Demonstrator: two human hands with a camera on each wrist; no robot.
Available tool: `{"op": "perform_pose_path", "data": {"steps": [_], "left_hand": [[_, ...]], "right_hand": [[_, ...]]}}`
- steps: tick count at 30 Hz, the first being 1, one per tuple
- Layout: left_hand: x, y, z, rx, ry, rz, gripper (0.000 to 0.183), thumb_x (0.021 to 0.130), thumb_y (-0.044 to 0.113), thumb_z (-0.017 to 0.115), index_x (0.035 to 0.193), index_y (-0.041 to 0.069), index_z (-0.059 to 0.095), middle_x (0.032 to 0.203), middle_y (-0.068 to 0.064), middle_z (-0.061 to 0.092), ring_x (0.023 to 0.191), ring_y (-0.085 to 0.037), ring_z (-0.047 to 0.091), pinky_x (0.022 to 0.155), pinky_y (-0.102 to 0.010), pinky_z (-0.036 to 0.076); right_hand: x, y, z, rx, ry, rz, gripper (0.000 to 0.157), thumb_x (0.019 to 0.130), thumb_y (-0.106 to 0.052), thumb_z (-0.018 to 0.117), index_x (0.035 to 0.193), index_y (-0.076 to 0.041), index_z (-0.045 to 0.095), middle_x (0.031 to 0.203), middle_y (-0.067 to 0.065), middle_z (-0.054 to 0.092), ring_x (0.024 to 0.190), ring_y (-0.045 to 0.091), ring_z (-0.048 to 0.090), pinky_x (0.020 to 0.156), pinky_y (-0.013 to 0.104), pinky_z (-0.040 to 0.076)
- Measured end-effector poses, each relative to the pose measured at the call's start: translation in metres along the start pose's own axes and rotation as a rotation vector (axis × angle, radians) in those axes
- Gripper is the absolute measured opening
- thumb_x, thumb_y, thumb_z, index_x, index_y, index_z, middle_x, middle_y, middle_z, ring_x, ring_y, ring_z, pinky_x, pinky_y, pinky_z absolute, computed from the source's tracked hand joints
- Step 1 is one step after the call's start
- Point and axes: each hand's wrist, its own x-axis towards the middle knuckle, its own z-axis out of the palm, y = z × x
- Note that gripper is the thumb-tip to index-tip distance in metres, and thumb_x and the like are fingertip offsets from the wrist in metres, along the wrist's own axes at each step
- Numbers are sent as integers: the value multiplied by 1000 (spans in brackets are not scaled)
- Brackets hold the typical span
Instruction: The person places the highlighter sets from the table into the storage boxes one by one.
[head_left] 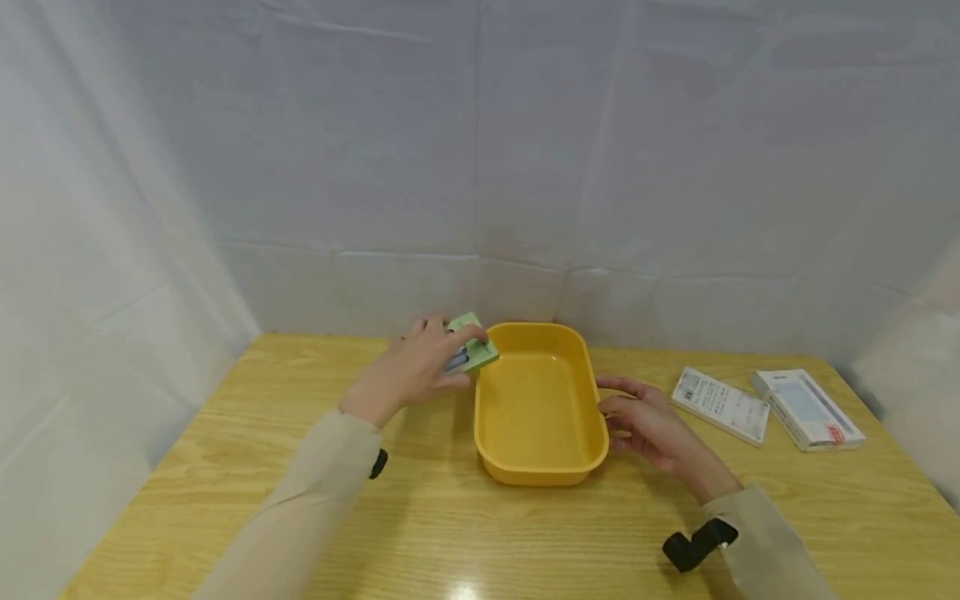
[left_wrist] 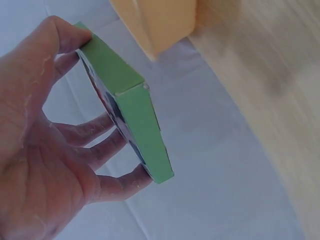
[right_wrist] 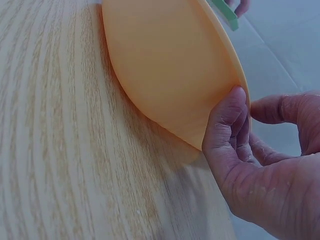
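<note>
My left hand [head_left: 412, 362] holds a thin light-green box [head_left: 480, 354] at the left rim of a yellow plastic tub [head_left: 540, 477]. In the left wrist view, the thumb and fingers grip the green box [left_wrist: 142, 130] by its edges, and a dark picture shows on the side turned to the palm. Along the tub's right side, my right hand [head_left: 652, 425] touches the outer wall with loosely bent fingers. The right wrist view has its fingertips [right_wrist: 235, 97] right at the tub's rim. Inside, the tub shows only its bare bottom.
Two flat white boxes lie to the right of my right hand: one printed with text and a barcode [head_left: 722, 405], the other with a pale blue panel and a red sticker [head_left: 808, 410]. White sheeting [head_left: 480, 167] hangs behind the wooden table [head_left: 420, 525] and at its sides.
</note>
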Motion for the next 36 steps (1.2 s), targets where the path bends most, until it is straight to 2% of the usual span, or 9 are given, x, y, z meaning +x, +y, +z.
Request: {"op": "perform_pose_path", "data": {"steps": [7, 14, 20, 26, 31, 36], "left_hand": [[11, 21, -10, 47, -59, 18, 54, 98, 44, 66, 147, 38, 44, 145, -21, 48, 119, -36, 50, 95, -62, 51], [22, 36, -15, 96, -59, 61, 50, 99, 46, 65, 144, 38, 45, 140, -16, 51, 114, -33, 51, 93, -55, 53], [34, 49, -11, 82, -71, 101, 50, 99, 43, 66, 145, 35, 47, 137, -16, 52, 117, -34, 50, 97, -52, 53], [52, 60, -6, 59, -79, 107, 53, 98, 45, 66, 146, 38, 45, 139, -14, 50, 120, -32, 49, 97, -52, 52], [68, 67, 2, -13, -110, 106, 53, 97, 43, 67, 145, 36, 46, 143, -13, 48, 126, -32, 47, 103, -54, 50], [83, 72, 11, -50, -113, 121, 53, 97, 42, 68, 144, 32, 46, 143, -13, 47, 126, -32, 46, 102, -51, 52]], "right_hand": [[0, 1, -1, -9, 2, 3, 60, 100, -13, 58, 154, -2, 34, 97, 1, 73, 82, 14, 70, 71, 27, 63], [0, 1, -1, 3, -5, 5, 59, 100, -11, 57, 154, -1, 35, 97, 1, 73, 81, 14, 71, 71, 27, 63], [-1, 2, -1, 8, -13, 5, 59, 100, -11, 56, 154, -1, 34, 98, 1, 73, 82, 14, 71, 72, 28, 63], [0, 1, -1, 18, -15, 7, 59, 101, -12, 56, 154, -2, 34, 101, 1, 72, 83, 14, 71, 73, 28, 63], [0, 2, -2, 10, -11, 9, 58, 101, -13, 55, 154, -2, 34, 105, 2, 70, 85, 14, 70, 73, 27, 63], [0, 3, -2, -1, -9, 15, 58, 102, -13, 55, 155, -3, 34, 107, 2, 69, 86, 14, 69, 72, 26, 62]]}}
